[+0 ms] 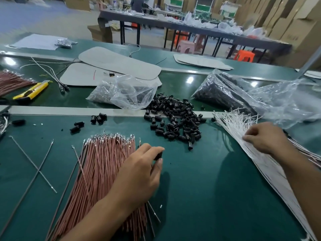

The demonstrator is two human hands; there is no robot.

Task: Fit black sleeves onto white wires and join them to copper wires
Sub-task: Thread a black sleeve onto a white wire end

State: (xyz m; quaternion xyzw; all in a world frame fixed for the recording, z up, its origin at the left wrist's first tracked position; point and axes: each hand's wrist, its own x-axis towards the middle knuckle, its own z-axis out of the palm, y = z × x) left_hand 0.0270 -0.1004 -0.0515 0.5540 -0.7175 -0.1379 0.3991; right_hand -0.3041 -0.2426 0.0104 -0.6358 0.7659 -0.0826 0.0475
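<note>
A pile of black sleeves point(175, 119) lies in the middle of the green table. My left hand point(140, 173) hovers over the right edge of a bundle of copper wires point(104, 167) and pinches one black sleeve point(159, 156) between thumb and fingers. On the right, a fanned bundle of white wires point(243, 136) runs toward the near right corner. My right hand point(265, 138) rests on that bundle, its curled fingertips picking at the strands; whether a wire is pinched is hidden by the fingers.
Clear plastic bags of black parts point(125, 93) point(224, 91) lie behind the pile. A yellow utility knife point(31, 92) lies at the far left beside more copper wires point(12, 82). Loose wires point(33, 164) cross at the left. Grey felt pads point(119, 65) lie further back.
</note>
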